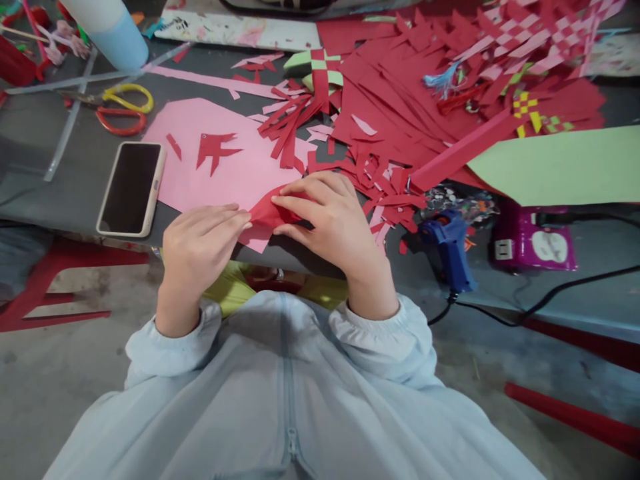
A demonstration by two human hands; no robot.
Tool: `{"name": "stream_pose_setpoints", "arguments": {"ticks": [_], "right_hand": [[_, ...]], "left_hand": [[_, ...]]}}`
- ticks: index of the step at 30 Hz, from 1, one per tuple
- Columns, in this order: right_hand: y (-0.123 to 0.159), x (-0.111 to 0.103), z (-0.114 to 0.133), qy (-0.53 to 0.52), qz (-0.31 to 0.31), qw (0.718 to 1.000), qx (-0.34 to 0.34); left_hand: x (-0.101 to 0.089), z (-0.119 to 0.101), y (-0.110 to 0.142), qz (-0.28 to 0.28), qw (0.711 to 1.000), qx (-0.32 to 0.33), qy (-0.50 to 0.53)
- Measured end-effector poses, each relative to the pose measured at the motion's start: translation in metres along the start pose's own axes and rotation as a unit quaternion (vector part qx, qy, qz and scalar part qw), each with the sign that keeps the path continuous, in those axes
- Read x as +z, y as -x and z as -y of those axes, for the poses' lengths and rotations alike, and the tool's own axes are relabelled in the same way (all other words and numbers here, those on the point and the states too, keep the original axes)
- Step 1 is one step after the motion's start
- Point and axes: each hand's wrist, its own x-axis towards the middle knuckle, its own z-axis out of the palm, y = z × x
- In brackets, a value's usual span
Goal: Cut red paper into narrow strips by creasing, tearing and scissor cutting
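Note:
Between my hands is a piece of red paper (267,208), bent or folded, above the near edge of a pink sheet (200,180). My left hand (200,243) pinches its left end with the fingertips. On its right side, my right hand (330,217) grips the paper between thumb and fingers, hiding part of it. A small red paper fish shape (216,152) lies on the pink sheet, with a short red strip (173,147) to its left.
Left of the sheet lie a phone (131,190) and scissors (123,110). Red paper scraps (370,177) spread to the right, beside a blue glue gun (449,250), a purple power block (533,240) with cables, and a green sheet (565,167). A bottle (113,33) stands at the back left.

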Motion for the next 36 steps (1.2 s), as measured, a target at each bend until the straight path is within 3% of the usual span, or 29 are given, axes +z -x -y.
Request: {"name": "stream_pose_setpoints", "arguments": {"ticks": [14,24,31,36], "right_hand": [[-0.004,0.003,0.005,0.000,0.012,1.000,-0.002],[-0.006,0.005,0.006,0.051,-0.004,0.998,-0.042],[-0.005,0.000,0.008,0.042,0.026,0.997,-0.055],[-0.007,-0.003,0.011,0.058,0.032,0.996,-0.063]], "left_hand": [[-0.001,-0.004,-0.001,0.031,0.999,-0.022,-0.026],[-0.006,-0.011,-0.009,0.059,0.994,0.005,-0.096],[-0.006,-0.007,-0.011,0.071,0.992,0.040,-0.096],[-0.009,-0.008,-0.013,0.116,0.987,0.036,-0.108]]}}
